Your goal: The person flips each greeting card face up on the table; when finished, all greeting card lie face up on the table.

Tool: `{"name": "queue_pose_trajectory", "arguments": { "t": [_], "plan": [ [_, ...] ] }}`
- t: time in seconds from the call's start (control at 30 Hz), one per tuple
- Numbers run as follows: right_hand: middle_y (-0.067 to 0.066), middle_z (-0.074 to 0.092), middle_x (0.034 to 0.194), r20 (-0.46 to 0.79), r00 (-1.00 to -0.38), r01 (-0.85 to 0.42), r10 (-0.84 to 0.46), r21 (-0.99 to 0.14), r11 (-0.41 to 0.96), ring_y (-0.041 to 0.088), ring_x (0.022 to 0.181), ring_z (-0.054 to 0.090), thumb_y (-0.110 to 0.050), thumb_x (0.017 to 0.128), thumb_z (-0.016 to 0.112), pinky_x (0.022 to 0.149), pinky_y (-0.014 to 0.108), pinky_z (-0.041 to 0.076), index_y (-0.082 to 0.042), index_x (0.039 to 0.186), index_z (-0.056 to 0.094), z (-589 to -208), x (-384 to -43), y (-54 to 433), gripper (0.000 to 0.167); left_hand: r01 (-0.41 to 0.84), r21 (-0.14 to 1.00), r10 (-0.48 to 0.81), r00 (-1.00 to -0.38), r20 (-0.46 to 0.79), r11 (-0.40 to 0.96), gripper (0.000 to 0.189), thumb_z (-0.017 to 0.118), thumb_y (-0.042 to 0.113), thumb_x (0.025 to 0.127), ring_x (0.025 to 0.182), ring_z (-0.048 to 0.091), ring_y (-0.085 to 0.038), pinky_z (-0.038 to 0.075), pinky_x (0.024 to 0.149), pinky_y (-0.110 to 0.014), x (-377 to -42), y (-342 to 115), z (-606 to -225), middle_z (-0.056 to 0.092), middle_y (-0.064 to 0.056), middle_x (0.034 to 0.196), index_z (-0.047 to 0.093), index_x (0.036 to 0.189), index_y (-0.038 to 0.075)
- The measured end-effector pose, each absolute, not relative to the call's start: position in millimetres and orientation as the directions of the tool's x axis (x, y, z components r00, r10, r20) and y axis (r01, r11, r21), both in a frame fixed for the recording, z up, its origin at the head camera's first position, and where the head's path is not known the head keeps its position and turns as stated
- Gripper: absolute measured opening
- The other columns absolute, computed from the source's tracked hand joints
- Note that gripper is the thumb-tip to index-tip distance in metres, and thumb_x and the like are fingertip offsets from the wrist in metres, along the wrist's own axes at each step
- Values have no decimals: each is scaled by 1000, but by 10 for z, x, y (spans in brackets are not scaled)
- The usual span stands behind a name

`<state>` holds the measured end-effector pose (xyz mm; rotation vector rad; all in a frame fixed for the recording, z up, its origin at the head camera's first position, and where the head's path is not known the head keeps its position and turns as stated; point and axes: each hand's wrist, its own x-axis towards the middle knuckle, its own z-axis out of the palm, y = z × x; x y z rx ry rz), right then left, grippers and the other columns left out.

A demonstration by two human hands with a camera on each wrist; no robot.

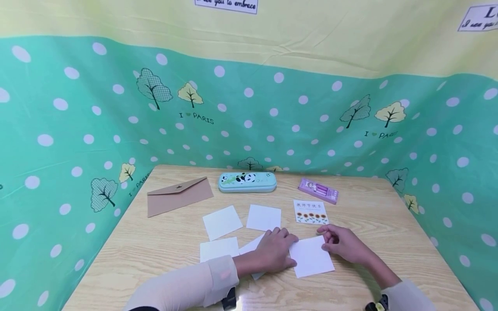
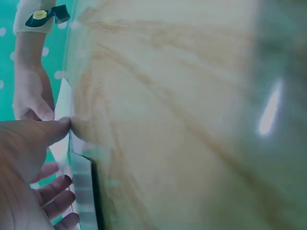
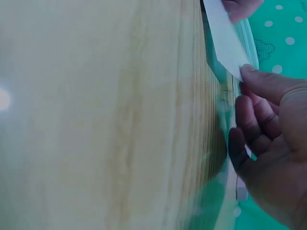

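A blank white card [image 1: 312, 258] lies between the two hands near the front of the table. My right hand [image 1: 346, 244] pinches its right edge, with the thumb [image 3: 261, 81] on top and the other fingers curled below. My left hand [image 1: 274, 250] touches the left edge with thumb and fingertips; its fingers [image 2: 55, 191] look relaxed and spread. Under the left hand and forearm, another white card [image 1: 253, 246] is partly covered. More white cards lie about: one [image 1: 219, 249] by the left sleeve, one [image 1: 222, 221] behind it, and one [image 1: 263, 217] beyond the left hand.
A printed card with sunflowers [image 1: 311, 212] lies behind the right hand. Farther back are a brown envelope [image 1: 177, 199], a blue panda pencil case [image 1: 247, 182] and a purple box of pens [image 1: 318, 190]. A dotted green cloth [image 1: 249, 116] hangs behind the wooden table [image 1: 128, 263].
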<state>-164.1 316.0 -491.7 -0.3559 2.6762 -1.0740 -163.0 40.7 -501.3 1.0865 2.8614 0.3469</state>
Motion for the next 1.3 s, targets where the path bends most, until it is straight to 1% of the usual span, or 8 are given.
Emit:
{"name": "queue_pose_trajectory", "arguments": {
  "t": [0.17, 0.33, 0.47, 0.6, 0.77, 1.03, 1.1, 1.3],
  "plan": [
    [-1, 64, 86, -74, -960, -134, -271, -725, 675, 7, 76, 56, -16, 90, 76, 66, 22, 50, -12, 109, 72, -4827, -1593, 3185, 20, 619, 269, 633, -773, 42, 738, 58, 76, 51, 86, 101, 56, -14, 44, 81, -28, -1661, 426, -4985, 67, 3, 118, 63, 134, 20],
    [-3, 64, 83, 77, -969, -212, -236, -755, 621, 8, 75, 56, -16, 90, 76, 67, 22, 49, -16, 98, 75, -4762, -1554, 3219, 8, 638, 339, 636, -760, 136, 691, 27, 74, 37, 91, 79, 55, -8, 41, 67, -23, -1738, 427, -4898, 68, 8, 92, 73, 113, 22],
    [-2, 68, 82, 165, -963, -261, -215, -777, 572, 8, 71, 56, -15, 94, 72, 61, 23, 49, -12, 98, 77, -4753, -1533, 3245, 7, 676, 367, 644, -731, 225, 639, 8, 73, 27, 93, 73, 57, -3, 42, 63, -18, -1813, 445, -4857, 66, 9, 82, 75, 98, 21],
    [5, 73, 83, 212, -956, -288, -203, -805, 519, 9, 69, 63, -8, 95, 69, 60, 26, 53, -3, 101, 77, -4761, -1510, 3285, 10, 674, 382, 611, -737, 289, 632, 11, 72, 23, 93, 75, 58, -1, 43, 63, -14, -1876, 469, -4825, 69, 9, 86, 79, 101, 22],
    [11, 77, 91, 218, -948, -306, -231, -821, 483, 13, 78, 73, -3, 100, 61, 69, 29, 61, 5, 102, 75, -4775, -1472, 3345, 16, 651, 390, 575, -758, 308, 651, 18, 71, 22, 93, 71, 56, 2, 39, 56, -11, -1928, 488, -4775, 72, 10, 88, 81, 106, 29],
    [-1, 76, 89, 147, -969, -239, -199, -761, 603, 5, 73, 65, -13, 95, 71, 64, 22, 54, -10, 96, 79, -4827, -1424, 3352, 9, 661, 415, 614, -745, 261, 625, 32, 62, 7, 94, 84, 67, -2, 49, 66, -13, -1960, 513, -4819, 77, 7, 100, 79, 113, 27],
    [-3, 74, 87, 114, -976, -209, -186, -738, 641, 4, 71, 60, -16, 92, 74, 61, 21, 51, -11, 102, 78, -4835, -1419, 3350, 11, 665, 425, 627, -738, 248, 614, 32, 60, 6, 95, 82, 66, -3, 48, 66, -14, -1959, 521, -4830, 77, 5, 100, 79, 114, 24],
    [-5, 64, 80, -5, -975, -155, -221, -698, 699, 3, 66, 52, -16, 90, 76, 57, 20, 46, -1, 138, 60, -4849, -1435, 3373, 52, 666, 388, 676, -724, 136, 637, 31, 67, 23, 95, 83, 62, -3, 45, 66, -15, -1944, 564, -4831, 76, 5, 104, 74, 125, 23]
  ]
}}
